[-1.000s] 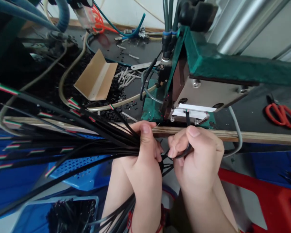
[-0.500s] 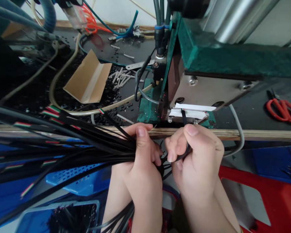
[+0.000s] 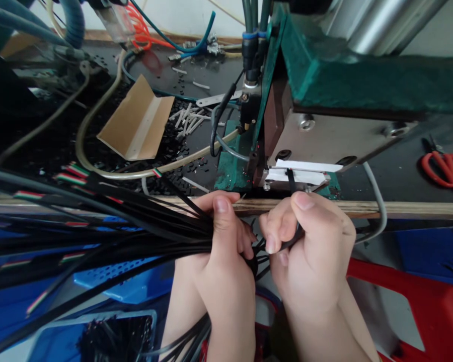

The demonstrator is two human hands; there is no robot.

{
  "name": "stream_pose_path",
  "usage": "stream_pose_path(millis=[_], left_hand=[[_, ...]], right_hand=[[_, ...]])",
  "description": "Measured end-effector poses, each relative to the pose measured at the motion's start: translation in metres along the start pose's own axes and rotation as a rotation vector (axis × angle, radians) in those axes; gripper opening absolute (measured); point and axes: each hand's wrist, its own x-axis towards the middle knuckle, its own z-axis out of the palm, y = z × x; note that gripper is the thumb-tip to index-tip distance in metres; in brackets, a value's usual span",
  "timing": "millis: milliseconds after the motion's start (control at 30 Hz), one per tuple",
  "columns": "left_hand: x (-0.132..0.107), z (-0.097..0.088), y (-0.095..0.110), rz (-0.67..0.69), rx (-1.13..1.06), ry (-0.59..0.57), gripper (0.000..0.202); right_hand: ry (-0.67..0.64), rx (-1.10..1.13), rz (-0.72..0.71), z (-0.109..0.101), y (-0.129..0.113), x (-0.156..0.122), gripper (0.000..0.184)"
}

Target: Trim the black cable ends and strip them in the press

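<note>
My left hand is closed round a thick bundle of black cables that fans out to the left; their ends show red, white and green wires. My right hand pinches one single black cable between thumb and fingers. The tip of that cable sits in the white slot at the front of the green press machine. The two hands are almost touching at the wooden bench edge.
Red scissors lie at the right on the bench. A folded cardboard piece, hoses and small black bits cover the left of the bench. Blue crates sit below left, a red stool below right.
The single cable's tip, whose striped wires showed just outside the slot a second ago, is now pushed into it. The bundle's free ends have dropped a little to the left.
</note>
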Motion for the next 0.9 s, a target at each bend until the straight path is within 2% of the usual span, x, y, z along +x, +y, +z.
stream_pose_path(millis=[567,900], left_hand=[[0.002,-0.002,-0.004,0.037,-0.058,-0.017,0.02],[0.004,-0.004,-0.001,0.003,-0.08,-0.016,0.019]], right_hand=[[-0.021,0.079,0.028,0.0,0.0,0.001,0.047],[-0.058,0.012,-0.043,-0.017,0.019,-0.003,0.046]])
